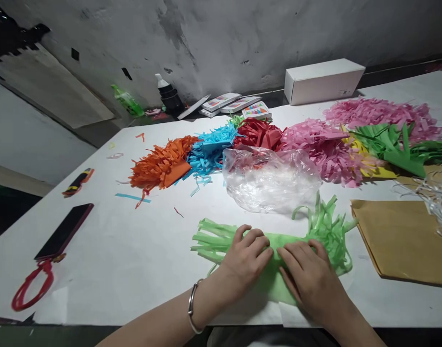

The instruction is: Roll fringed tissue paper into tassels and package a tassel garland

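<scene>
A sheet of light green tissue paper (pixel 271 284) with fringed ends lies at the front of the table. Its left strips are fairly straight, while the fringe at the right is bunched and tangled. My left hand (pixel 248 255), with a silver bangle (pixel 192 308) on the wrist, has its fingers curled down on the paper's middle. Close beside it, my right hand (pixel 305 272) presses its fingers together on the same sheet. Both hands are closed on the paper; the undersides of the fingers and the thumbs are partly hidden.
Behind lie a clear plastic bag (pixel 271 185) and orange (pixel 163 164), blue (pixel 214 147), red (pixel 260 135) and pink (pixel 318 147) fringed paper bundles. Brown paper (pixel 405 241) and white strings (pixel 437 193) are right; a phone (pixel 64 233) and a cutter (pixel 78 182) left.
</scene>
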{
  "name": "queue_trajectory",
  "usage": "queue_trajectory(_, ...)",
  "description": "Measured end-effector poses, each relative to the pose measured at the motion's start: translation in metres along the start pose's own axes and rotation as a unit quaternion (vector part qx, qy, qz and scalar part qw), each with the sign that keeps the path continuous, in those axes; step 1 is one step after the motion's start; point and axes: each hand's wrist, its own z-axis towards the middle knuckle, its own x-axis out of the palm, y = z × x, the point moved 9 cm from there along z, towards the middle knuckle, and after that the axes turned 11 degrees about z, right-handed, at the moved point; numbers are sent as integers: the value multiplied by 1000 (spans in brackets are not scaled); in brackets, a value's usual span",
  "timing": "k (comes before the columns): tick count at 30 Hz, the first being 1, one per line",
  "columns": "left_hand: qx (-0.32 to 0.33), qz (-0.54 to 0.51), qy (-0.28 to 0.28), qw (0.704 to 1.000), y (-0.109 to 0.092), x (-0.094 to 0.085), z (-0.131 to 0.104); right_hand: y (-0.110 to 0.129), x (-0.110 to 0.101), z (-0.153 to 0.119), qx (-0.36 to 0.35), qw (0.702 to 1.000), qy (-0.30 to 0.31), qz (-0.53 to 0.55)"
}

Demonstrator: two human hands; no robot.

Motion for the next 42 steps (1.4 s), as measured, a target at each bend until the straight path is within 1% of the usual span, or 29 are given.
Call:
queue_trajectory(4,22,3,18,1000,-3,11,-9,4,4,-11,-40,998,18,-35)
queue_trajectory(8,12,-5,45,999,1,17,-24,-3,0,-23,-42,999,22,-18)
queue_trajectory(10,-11,-33,49,998,6,18,-27,-9,-2,-24,-24,999,23,-8)
queue_trajectory(13,-75,-67,66,993,17,21,-26,-18,0,-18,27,999,33,-18)
queue_trajectory(15,-116,-65,95,986,26,26,-22,-26,4,-11,71,995,40,-56)
queue_trajectory(17,-144,-51,135,979,32,33,-17,-32,6,-4,109,987,50,-109)
queue_trajectory(20,-163,-32,190,968,39,42,-10,-39,8,1,150,970,72,-178)
queue_trajectory(22,-163,-27,218,962,41,46,-7,-40,3,2,166,960,67,-214)
queue_trajectory(23,-160,-24,229,960,41,48,-6,-38,0,3,163,960,54,-220)
queue_trajectory(25,-150,-19,236,960,42,50,-3,-29,-3,3,126,973,27,-191)
queue_trajectory(26,-145,-18,235,961,42,50,-2,-23,-2,3,94,982,20,-161)
queue_trajectory(28,-138,-17,236,962,42,51,-2,-12,4,1,35,994,29,-99)
queue_trajectory(30,-143,-15,236,961,43,50,-3,-7,13,-1,9,996,47,-72)
queue_trajectory(31,-148,-14,228,962,43,48,-4,-7,15,-2,8,996,51,-69)
queue_trajectory(33,-140,-13,182,973,40,39,-3,-11,16,-2,22,997,43,-61)
queue_trajectory(36,-71,-6,101,992,24,24,-2,-17,12,-1,52,998,19,-30)
queue_trajectory(39,-16,2,64,998,13,22,-4,-18,9,1,68,998,19,1)
queue_trajectory(42,1,-21,42,999,13,23,-3,-16,12,1,60,997,40,-23)
